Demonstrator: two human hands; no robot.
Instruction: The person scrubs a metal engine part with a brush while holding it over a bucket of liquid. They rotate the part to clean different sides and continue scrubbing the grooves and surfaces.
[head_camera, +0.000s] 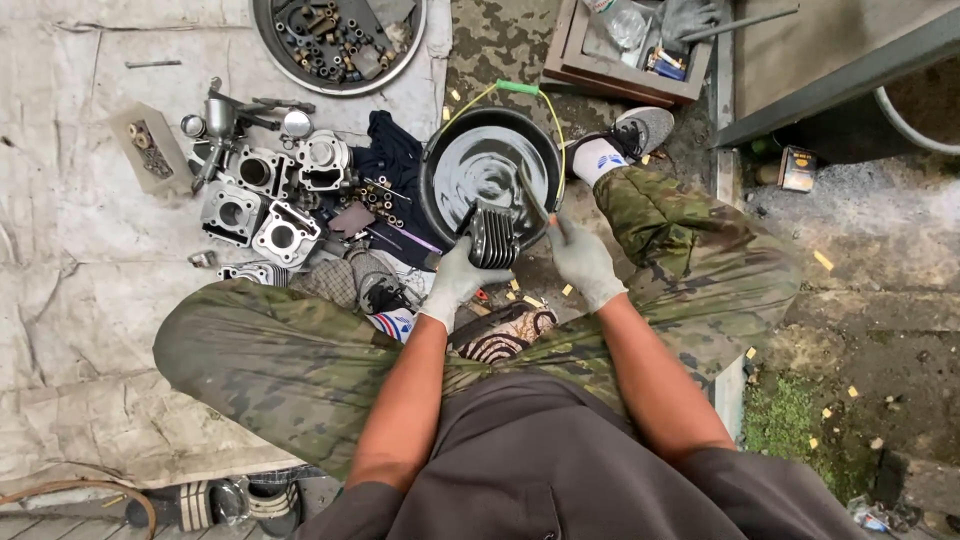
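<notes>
My left hand (457, 281), in a grey glove, grips a dark finned engine cylinder part (493, 237) at the near rim of a black bucket (437, 152) that holds dark liquid. In a matching glove, my right hand (584, 263) holds a thin brush-like tool (533, 199) that reaches over the finned part into the bucket. The bucket has a yellow wire handle with a green grip (518, 88). I am squatting, my camouflage-trousered knees on either side of my arms.
Several grey engine cylinders and heads (262, 205) lie on a pale sheet (80, 200) to the left, beside a dark cloth (393, 160) with small bolts. A round tray of parts (338, 42) sits at the top. A wooden box (625, 45) stands behind the bucket.
</notes>
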